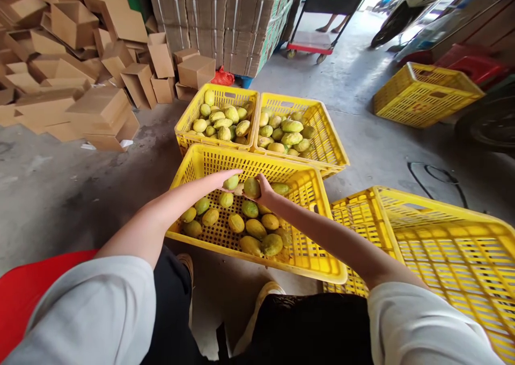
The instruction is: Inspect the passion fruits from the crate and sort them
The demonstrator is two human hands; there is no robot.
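Both hands reach into the near yellow crate (317, 266), which holds several green-yellow fruits, among them a yellow one (236, 223). My left hand (229, 178) is closed around a green fruit (231, 182) near the crate's far side. Just to its right, my right hand (264, 191) grips another green fruit (251, 187). A pale fruit shows between the two hands. Behind stand two more yellow crates, the left one (183, 125) well filled with fruit and the right one (336, 140) with fruit mostly on its left side.
Yellow crates (454, 236) stand at the right, with another (426, 94) farther back. Cardboard boxes (100, 110) pile up at the left. Strapped cardboard stacks (209, 22) and a trolley (309, 41) are behind. A cable (438, 174) lies on the floor.
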